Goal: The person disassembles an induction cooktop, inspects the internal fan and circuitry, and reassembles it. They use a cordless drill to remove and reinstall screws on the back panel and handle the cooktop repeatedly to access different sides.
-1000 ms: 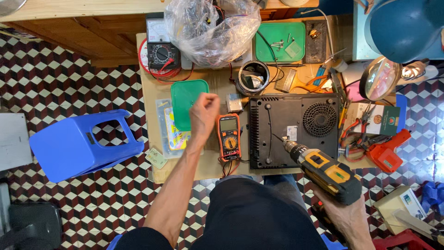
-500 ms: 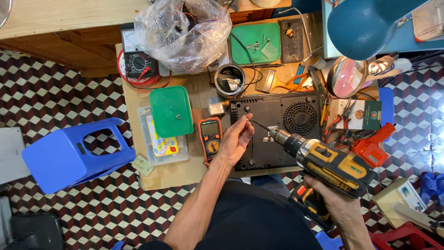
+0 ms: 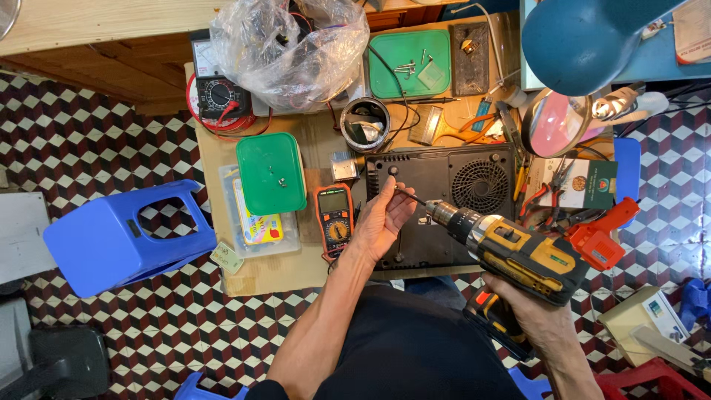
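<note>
- The right hand (image 3: 535,318) was largely hidden behind the yellow and black cordless drill (image 3: 518,252), so its grip could not be seen.
- The contents of the crumpled clear plastic bag (image 3: 289,48) were too blurred to tell.
- The big blue lamp shade (image 3: 585,41) was cut off by the top edge.
- The tiny screws on the green plastic tray (image 3: 409,63) were too small to count.
</note>
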